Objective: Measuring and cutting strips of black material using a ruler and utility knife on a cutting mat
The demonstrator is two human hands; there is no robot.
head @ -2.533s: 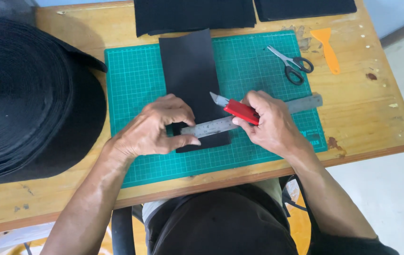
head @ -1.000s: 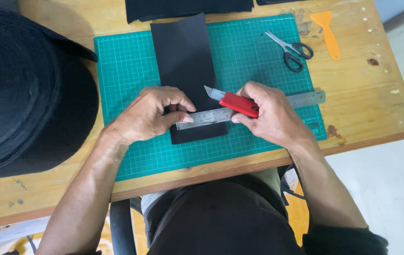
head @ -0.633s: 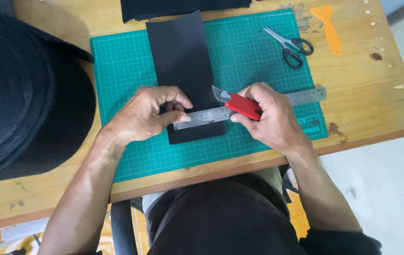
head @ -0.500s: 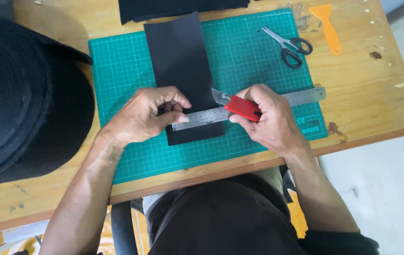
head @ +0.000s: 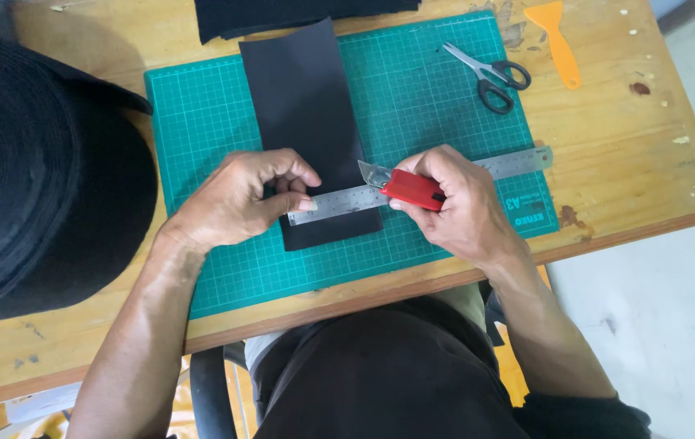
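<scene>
Two bare hands work over a green gridded cutting mat (head: 201, 122) on a worn wooden table (head: 648, 162). Farthest left, a big roll of black fabric (head: 30, 179) fills the table's left end, its rim just overlapping the mat's left edge, so there is little free room on that side.

Next comes the left hand (head: 238, 203), fingers curled and pressing down on the left end of a long steel ruler (head: 339, 201) — thumb along the ruler's near edge, fingertips bent on its far side. The ruler lies slightly tilted across the lower part of a long black rectangular sheet (head: 307, 114), which sits upright on the mat with its top end reaching the mat's far edge and a short strip showing below the ruler.

Right of that, the right hand (head: 465, 207) is closed around a red utility knife (head: 408, 187), its blade tip at the ruler's far edge by the sheet's right edge. The ruler's free end sticks out past this hand.

Bare mat lies open between the sheet and grey-handled steel scissors (head: 489, 73); an orange plastic scraper (head: 558, 41) rests on the wood beyond. More black material (head: 282, 12) lies along the table's far edge.
</scene>
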